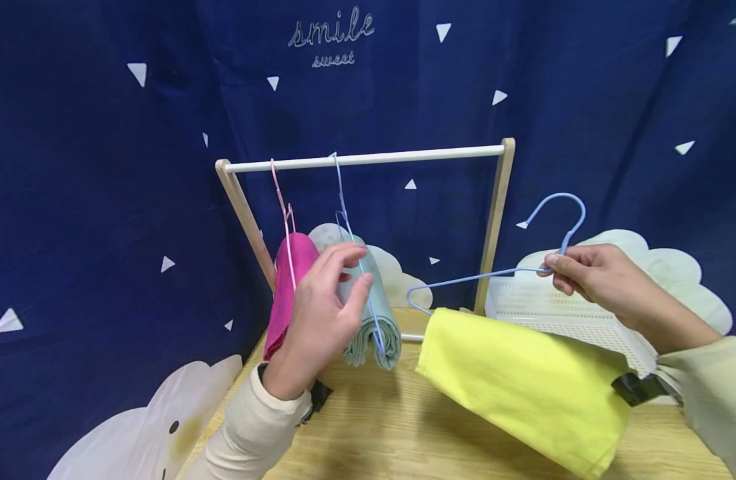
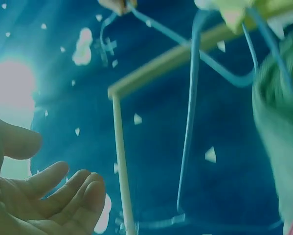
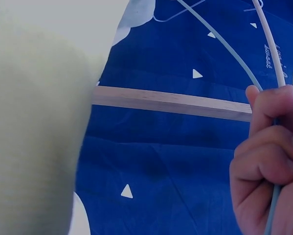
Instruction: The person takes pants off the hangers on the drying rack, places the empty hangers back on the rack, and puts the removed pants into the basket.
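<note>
My right hand [image 1: 605,277] pinches a blue clothes hanger [image 1: 561,195] just below its hook, holding it over the right half of the table. A yellow cloth [image 1: 524,387] drapes from this hanger. In the right wrist view, the fingers [image 3: 268,152] curl round the blue wire. My left hand [image 1: 323,307] is raised in front of a green rolled cloth [image 1: 380,293] on another blue hanger. The left wrist view shows its fingers [image 2: 63,191] loosely bent and the palm empty. Left of it hangs a magenta cloth [image 1: 299,250] on a pink hanger [image 1: 279,193].
A small rack with a white rail [image 1: 428,157] and wooden posts [image 1: 494,227] stands at the back of the wooden table [image 1: 374,427]. A white perforated basket [image 1: 524,300] sits behind the yellow cloth. A dark blue patterned curtain [image 1: 584,133] backs everything.
</note>
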The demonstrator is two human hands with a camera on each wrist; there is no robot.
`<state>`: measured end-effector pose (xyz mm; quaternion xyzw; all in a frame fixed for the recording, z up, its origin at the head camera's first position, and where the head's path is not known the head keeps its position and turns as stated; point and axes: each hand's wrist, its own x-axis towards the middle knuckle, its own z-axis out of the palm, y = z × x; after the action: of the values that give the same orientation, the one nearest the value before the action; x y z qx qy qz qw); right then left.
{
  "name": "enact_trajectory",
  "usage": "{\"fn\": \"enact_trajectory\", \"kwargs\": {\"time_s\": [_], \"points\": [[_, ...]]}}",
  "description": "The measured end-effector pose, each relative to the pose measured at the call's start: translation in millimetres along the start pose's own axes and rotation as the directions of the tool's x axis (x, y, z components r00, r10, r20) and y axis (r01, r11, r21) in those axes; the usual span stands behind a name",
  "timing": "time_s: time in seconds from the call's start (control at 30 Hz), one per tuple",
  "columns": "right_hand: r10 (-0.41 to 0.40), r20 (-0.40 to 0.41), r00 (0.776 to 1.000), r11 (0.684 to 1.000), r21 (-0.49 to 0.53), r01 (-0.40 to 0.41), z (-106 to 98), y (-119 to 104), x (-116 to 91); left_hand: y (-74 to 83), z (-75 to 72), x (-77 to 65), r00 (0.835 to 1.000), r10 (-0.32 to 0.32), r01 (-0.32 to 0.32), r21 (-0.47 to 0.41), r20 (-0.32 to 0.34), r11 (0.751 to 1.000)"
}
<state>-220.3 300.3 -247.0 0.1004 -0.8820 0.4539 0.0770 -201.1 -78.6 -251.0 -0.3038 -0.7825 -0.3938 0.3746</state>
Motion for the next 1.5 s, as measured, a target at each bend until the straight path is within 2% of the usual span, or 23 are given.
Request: {"fn": "enact_trajectory", "kwargs": {"time_s": [0.17, 0.3, 0.43, 0.57, 0.67, 0.93, 1.1, 1.23, 1.37, 1.5], "points": [[0.002, -0.001, 1.0, 1.0, 0.0, -0.002, -0.5, 0.6, -1.4, 12.2, 26.9, -16.1, 0.998, 0.048, -0.046, -0.058, 0.029, 0.997], [-0.004, -0.014, 1.0, 1.0, -0.005, 0.004, -0.9, 0.5, -3.0, 18.9, 44.0, -27.5, 0.997, 0.054, -0.045, -0.125, 0.063, 0.991], [-0.014, -0.018, 1.0, 1.0, -0.013, 0.014, 1.4, -2.1, -3.0, 22.4, 55.9, -38.3, 0.996, -0.002, 0.021, -0.221, 0.087, 0.975], [-0.021, -0.022, 1.0, 0.999, -0.04, 0.02, 3.6, -6.8, -2.0, 27.7, 68.6, -48.2, 0.986, -0.103, 0.137, -0.275, 0.132, 0.952], [-0.016, -0.028, 0.999, 0.999, -0.042, 0.015, 2.9, -9.1, -2.6, 30.4, 81.2, -54.1, 0.973, -0.157, 0.199, -0.266, 0.172, 0.943], [-0.024, -0.019, 1.0, 0.999, -0.024, 0.023, 4.2, -11.3, -5.8, 23.7, 110.0, -68.4, 0.947, -0.261, 0.29, -0.145, 0.19, 0.946], [-0.026, -0.016, 1.0, 1.0, 0.004, 0.026, 5.9, -10.5, -8.7, 17.9, 123.6, -74.9, 0.955, -0.258, 0.266, -0.036, 0.148, 0.963], [-0.028, -0.011, 1.0, 1.0, 0.012, 0.028, 7.8, -8.8, -10.4, 14.2, 130.5, -78.9, 0.959, -0.263, 0.264, 0.009, 0.102, 0.965], [-0.034, -0.017, 0.999, 0.999, 0.011, 0.034, 8.0, -7.4, -11.3, 11.5, 134.0, -81.2, 0.952, -0.295, 0.293, 0.032, 0.081, 0.956], [-0.036, -0.022, 0.999, 0.999, 0.004, 0.036, 7.4, -7.2, -11.1, 8.6, 136.0, -81.9, 0.942, -0.321, 0.319, 0.031, 0.097, 0.947]]}}
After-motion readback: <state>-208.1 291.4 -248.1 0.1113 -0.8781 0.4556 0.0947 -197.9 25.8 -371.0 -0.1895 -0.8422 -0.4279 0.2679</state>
